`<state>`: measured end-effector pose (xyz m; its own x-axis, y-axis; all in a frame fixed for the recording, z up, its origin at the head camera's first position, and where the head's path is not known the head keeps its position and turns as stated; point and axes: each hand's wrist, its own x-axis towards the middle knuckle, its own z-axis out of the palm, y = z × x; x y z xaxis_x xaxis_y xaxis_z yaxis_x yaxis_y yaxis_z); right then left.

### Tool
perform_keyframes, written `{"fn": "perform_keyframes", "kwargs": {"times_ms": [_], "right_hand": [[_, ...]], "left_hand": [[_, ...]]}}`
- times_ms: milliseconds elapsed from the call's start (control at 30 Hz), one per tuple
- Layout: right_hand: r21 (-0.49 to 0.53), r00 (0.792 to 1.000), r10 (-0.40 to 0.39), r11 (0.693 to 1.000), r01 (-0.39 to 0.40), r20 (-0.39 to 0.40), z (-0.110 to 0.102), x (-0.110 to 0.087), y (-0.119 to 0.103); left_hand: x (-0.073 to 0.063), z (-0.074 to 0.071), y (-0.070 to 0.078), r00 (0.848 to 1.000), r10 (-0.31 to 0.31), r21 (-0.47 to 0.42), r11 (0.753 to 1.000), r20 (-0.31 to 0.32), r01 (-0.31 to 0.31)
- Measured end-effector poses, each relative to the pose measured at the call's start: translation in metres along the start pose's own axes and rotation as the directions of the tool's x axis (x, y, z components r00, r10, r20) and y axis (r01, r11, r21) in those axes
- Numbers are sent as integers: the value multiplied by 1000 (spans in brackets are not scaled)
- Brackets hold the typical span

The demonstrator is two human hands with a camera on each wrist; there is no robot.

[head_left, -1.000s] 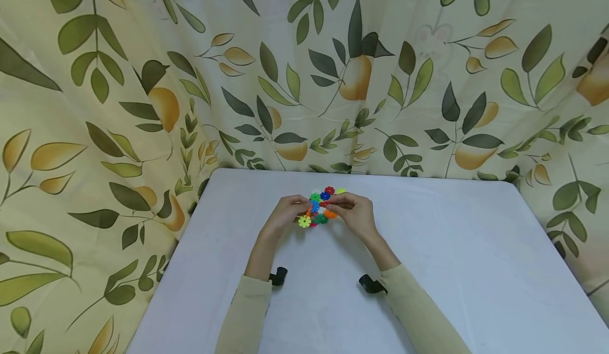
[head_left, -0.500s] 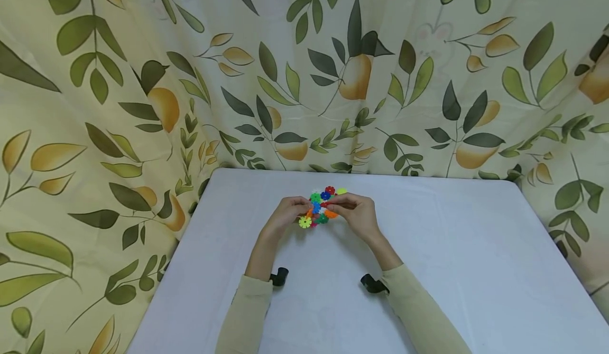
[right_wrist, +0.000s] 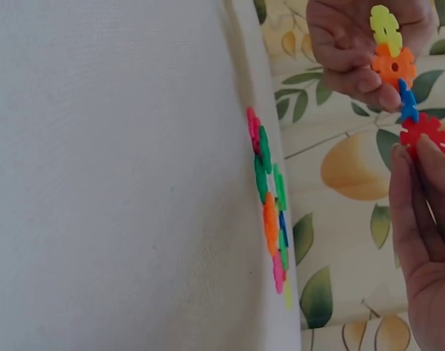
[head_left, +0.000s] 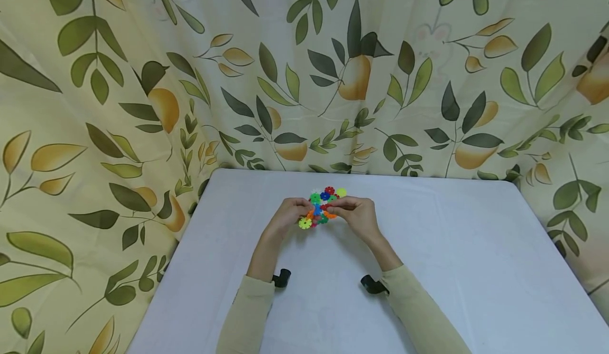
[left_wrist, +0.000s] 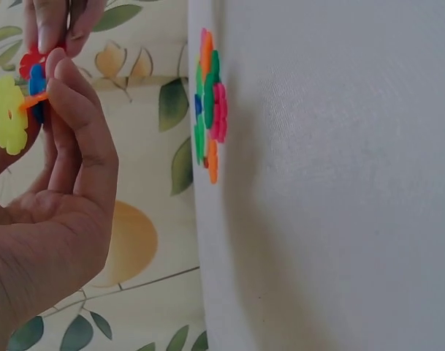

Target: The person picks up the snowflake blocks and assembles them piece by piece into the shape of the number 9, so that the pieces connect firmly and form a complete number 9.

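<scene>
Between the two hands is a short chain of notched snowflake discs. In the right wrist view it runs from a yellow disc through an orange disc and a blue disc to a red disc. My left hand pinches the chain around the orange and blue discs, seen close up in the left wrist view. Thumb and fingers of my right hand pinch the red disc, which touches the blue one. Part of the joint is covered by fingertips.
Several loose snowflake discs in green, orange, pink, blue and other colours lie on the white table beneath the hands. A leaf-and-fruit patterned curtain hangs behind and at the left. Black wrist cameras sit at both cuffs.
Both hands stay nearly in place, with only a very slight shift of the left hand and the chain to the right. Both keep their hold; the loose discs look unmoved.
</scene>
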<state>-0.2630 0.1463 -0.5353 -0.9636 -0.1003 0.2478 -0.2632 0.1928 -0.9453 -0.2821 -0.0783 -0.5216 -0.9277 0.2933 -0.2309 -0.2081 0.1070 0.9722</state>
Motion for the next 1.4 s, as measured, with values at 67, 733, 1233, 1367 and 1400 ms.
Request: {"fn": "perform_keyframes", "kwargs": {"times_ms": [67,733,1233,1367,1400], "right_hand": [[-4,1000,-6,1000,6,-12,0,0,-1],[-18,998,-61,998,61,8,4,5,2],[-570,971,181,819,-62,154,7,29,24],[-615,972,169,788,-33,164,8,31,30],[-619,972,165,785,-28,165,9,32,30]], "left_hand": [[0,1,0,1000,-4,-6,1000,0,4],[-6,-2,7,995,67,0,998,73,-67],[-2,-5,2,999,18,-98,995,46,-13],[-2,-4,3,997,14,-171,985,79,0],[-3,-4,3,996,16,-190,982,86,0]]}}
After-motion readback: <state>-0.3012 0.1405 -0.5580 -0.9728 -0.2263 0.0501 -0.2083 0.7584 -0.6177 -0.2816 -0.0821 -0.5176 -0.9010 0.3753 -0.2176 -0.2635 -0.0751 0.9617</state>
